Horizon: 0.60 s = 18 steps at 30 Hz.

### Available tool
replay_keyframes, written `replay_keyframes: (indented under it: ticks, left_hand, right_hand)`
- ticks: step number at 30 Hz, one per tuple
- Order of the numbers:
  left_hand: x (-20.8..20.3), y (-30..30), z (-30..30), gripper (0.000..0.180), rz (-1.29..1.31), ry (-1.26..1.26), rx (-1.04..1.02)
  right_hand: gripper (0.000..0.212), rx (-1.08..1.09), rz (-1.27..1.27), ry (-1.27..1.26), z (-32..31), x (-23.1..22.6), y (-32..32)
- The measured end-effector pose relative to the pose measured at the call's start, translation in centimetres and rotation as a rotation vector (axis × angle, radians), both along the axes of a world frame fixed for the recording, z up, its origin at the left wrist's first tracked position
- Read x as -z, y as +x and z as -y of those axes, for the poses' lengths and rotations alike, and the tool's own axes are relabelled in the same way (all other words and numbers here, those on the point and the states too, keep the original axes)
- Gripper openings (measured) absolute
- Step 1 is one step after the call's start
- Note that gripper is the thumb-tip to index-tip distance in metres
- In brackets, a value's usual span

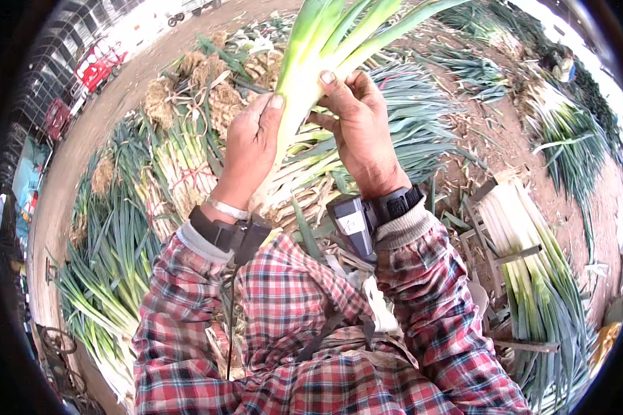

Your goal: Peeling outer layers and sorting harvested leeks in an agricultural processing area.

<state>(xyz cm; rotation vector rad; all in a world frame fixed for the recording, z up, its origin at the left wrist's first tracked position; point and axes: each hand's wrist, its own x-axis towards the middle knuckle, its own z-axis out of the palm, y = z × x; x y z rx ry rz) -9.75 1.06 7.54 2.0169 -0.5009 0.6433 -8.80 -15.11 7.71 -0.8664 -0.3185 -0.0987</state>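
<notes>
A thick leek [296, 104] is held up in front of me, its green leaves fanning out past the top of the head view and its pale stalk running down between my hands. My left hand [251, 143] is closed round the stalk from the left, thumb along it. From the right, my right hand [356, 128] grips the leek a little higher, thumb pressed on its pale green part and fingers curled behind. The root end lies low, close to my left wrist. Below the held leek, a heap of loose leeks [412, 124] spreads over the ground.
Tied leek bundles [180, 166] with roots outward lie at left, more leeks [111, 277] nearer me. On the right, a wooden rack [488, 242] holds a stack of leeks [533, 256]. Farther off are more leek piles [567, 131], a person [564, 68] and a red vehicle [98, 66].
</notes>
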Motion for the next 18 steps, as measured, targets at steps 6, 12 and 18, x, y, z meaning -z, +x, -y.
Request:
replay_keyframes:
  ticks: [6,12,18]
  left_hand:
    - [-4.3,0.8,7.9,0.031,-0.131,-0.884,0.142]
    - [6.0,-2.2,5.5,0.03,-0.59,-0.632,-0.013]
    - [24.6,-9.1,-1.8,0.034,-0.715,0.912,-0.149]
  right_hand:
    - [0.022,0.336,0.158,0.018,6.2,-6.7,-2.1]
    - [0.011,0.353,0.275,0.182,17.4,-5.2,-3.9]
    - [0.01,0.642,0.415,-0.276,20.3,-5.6,-6.0]
